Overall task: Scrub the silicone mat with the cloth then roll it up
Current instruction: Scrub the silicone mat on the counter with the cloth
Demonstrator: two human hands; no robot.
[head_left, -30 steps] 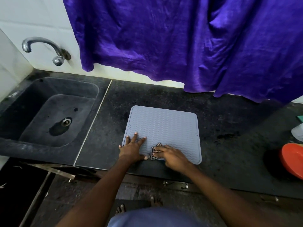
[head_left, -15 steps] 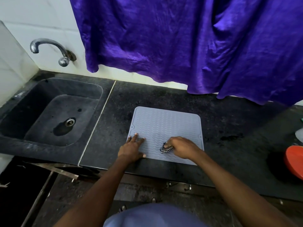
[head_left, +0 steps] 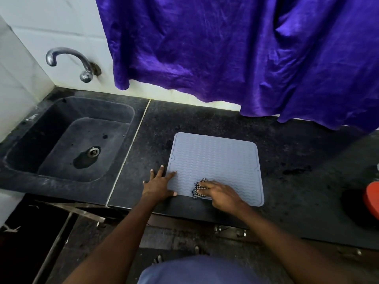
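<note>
A light grey silicone mat (head_left: 215,160) with a wavy ribbed surface lies flat on the dark stone counter (head_left: 287,152). My left hand (head_left: 159,184) presses flat, fingers spread, on the mat's near left corner, partly on the counter. My right hand (head_left: 220,192) holds a small black-and-white checked cloth (head_left: 198,189) bunched under its fingers against the mat's near edge. Most of the cloth is hidden beneath that hand.
A dark stone sink (head_left: 69,140) with a drain is set into the counter at left, under a metal tap (head_left: 69,62). A purple curtain (head_left: 235,54) hangs over the back wall. A red round object (head_left: 372,198) sits at the right edge.
My right hand has slid the cloth back and forth along the mat's near edge, right and then back left. My left hand stays pressed on the near left corner.
</note>
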